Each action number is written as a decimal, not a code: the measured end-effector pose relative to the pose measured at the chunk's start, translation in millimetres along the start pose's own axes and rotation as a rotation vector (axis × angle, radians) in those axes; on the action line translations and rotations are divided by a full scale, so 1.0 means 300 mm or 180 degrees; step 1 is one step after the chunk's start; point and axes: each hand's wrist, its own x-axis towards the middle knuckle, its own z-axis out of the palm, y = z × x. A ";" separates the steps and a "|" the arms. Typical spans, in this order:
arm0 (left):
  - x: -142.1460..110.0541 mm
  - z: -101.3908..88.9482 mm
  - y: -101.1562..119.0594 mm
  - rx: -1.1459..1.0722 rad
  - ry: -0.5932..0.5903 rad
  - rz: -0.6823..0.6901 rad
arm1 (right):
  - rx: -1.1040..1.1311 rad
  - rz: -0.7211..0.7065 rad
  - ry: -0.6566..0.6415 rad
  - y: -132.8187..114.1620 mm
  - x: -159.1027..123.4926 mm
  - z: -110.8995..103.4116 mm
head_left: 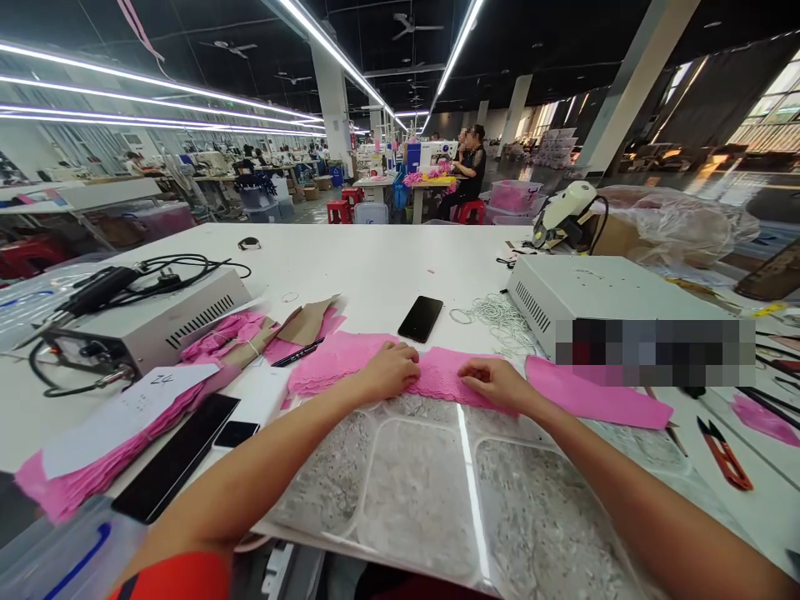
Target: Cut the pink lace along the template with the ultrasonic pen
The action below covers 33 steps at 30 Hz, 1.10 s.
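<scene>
A strip of pink lace fabric (pixel 437 375) lies across the white table, just beyond a grey stone-patterned board (pixel 425 492). My left hand (pixel 391 371) rests on the lace with its fingers curled down onto it. Close to the right of it, my right hand (pixel 493 382) pinches the same lace with its fingers closed. More pink lace (pixel 593 398) runs on to the right, and a pile of it (pixel 325 354) lies to the left.
A black phone (pixel 421 318) lies beyond the lace. Grey metal boxes stand at left (pixel 150 321) and right (pixel 587 296). Red thread snips (pixel 722 454) lie at the right, a tablet (pixel 175 458) and pink stack (pixel 75 479) at the left. A person sits at a far sewing table (pixel 468 171).
</scene>
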 end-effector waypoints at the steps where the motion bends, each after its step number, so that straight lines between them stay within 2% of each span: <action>1: 0.015 0.004 -0.001 0.0007 -0.0072 -0.0011 | 0.0020 0.0032 -0.0013 0.009 -0.005 0.002; 8: 0.003 -0.048 -0.018 -0.0042 -0.0282 -0.0065 | 0.0155 0.0067 -0.0061 0.035 -0.013 0.008; 12: -0.002 -0.045 -0.016 -0.0043 -0.0293 -0.0064 | 0.0128 0.0028 -0.0054 0.043 -0.013 0.010; 17: 0.026 -0.038 -0.011 -0.0080 0.0061 -0.0143 | -0.0070 -0.0078 0.0025 0.001 -0.025 0.003; 22: 0.023 -0.087 0.021 -0.0204 0.0471 -0.0032 | -0.0584 -0.0143 0.0408 -0.094 -0.054 0.038; 25: -0.028 -0.122 0.043 -0.0285 0.0565 0.0088 | -0.0923 -0.0078 0.0544 -0.105 -0.069 0.059; 28: -0.127 -0.137 0.055 -0.0351 0.0499 0.0190 | -0.1140 -0.0065 0.0468 -0.082 -0.113 0.059; 33: -0.346 -0.105 0.081 -0.0258 0.0038 0.0234 | -0.1214 -0.0406 0.0049 -0.088 -0.273 0.087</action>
